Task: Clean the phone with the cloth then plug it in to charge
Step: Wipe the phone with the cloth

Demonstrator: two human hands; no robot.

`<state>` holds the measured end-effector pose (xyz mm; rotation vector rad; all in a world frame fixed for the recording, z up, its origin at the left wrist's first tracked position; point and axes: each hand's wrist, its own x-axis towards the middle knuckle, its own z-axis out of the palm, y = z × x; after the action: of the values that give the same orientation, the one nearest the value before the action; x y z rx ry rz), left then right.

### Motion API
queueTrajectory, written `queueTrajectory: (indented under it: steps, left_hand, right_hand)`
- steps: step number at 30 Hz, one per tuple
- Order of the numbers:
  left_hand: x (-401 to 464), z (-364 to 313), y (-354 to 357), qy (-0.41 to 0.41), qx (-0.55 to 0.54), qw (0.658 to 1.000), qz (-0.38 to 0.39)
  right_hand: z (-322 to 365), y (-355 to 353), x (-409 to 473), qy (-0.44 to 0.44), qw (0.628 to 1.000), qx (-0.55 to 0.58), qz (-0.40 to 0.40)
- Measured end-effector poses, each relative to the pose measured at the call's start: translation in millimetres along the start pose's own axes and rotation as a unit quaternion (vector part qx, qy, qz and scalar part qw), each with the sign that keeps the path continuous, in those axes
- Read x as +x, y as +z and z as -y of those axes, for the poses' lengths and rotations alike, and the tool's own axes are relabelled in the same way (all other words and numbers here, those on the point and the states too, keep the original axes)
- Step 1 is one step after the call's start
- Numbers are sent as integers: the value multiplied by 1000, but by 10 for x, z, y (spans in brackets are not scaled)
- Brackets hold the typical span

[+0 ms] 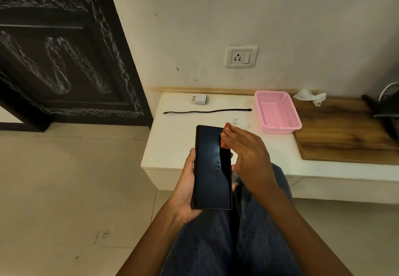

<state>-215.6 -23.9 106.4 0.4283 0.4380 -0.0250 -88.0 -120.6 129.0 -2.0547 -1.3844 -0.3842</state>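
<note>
left hand cupped, gripping — right hand pinching, fingers extended.

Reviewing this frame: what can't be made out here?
Head view only:
- cloth: mostly hidden under the right hand; only an orange bit shows.
- phone: its right edge is covered by that hand; the left hand hides its back.
- small white bottle: too small to identify.
- dark object: cut off by the right edge.

Black phone is sitting screen-up, droplets beading mid-glass. Orange cloth is touching its top right edge. Black cable and white charger are lying on the white ledge.
</note>
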Motion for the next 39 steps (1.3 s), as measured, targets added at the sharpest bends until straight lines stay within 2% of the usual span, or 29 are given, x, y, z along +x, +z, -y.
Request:
queueTrajectory:
  steps: [3, 6, 9, 13, 19, 24, 29, 35, 39]
  left_hand:
    - [-15, -45, -9, -3, -5, 1000, -1]
    - [-43, -65, -5, -4, -23, 1000, 5]
    - [-38, -50, 13, 3, -24, 1000, 0]
    - [-25, -80, 17, 12, -8, 1000, -1]
    - [-45, -111, -12, 21, -7, 1000, 3]
    - [-14, -102, 18, 20, 9, 1000, -5]
    - [-39, -133, -40, 33, 2, 999, -6]
    - [7, -95, -22, 29, 16, 999, -19]
    - [0, -117, -61, 25, 3, 1000, -10]
  right_hand:
    - [42, 28, -34, -8, 1000, -6, 28]
    - [-24, -16, -64, -42, 999, -8, 11]
    - [-82, -44, 11, -25, 1000, -13, -4]
    - [31, 9, 50, 6, 999, -6, 38]
    - [-57, -23, 22, -37, 999, -7, -6]
    - [58, 18, 131, -3, 1000, -9, 16]
    - [10, 6, 57, -46, 999, -12, 2]
    - [51, 35, 161, -5, 1000, -17, 12]
    - [76, 44, 30, -44, 999, -7, 22]
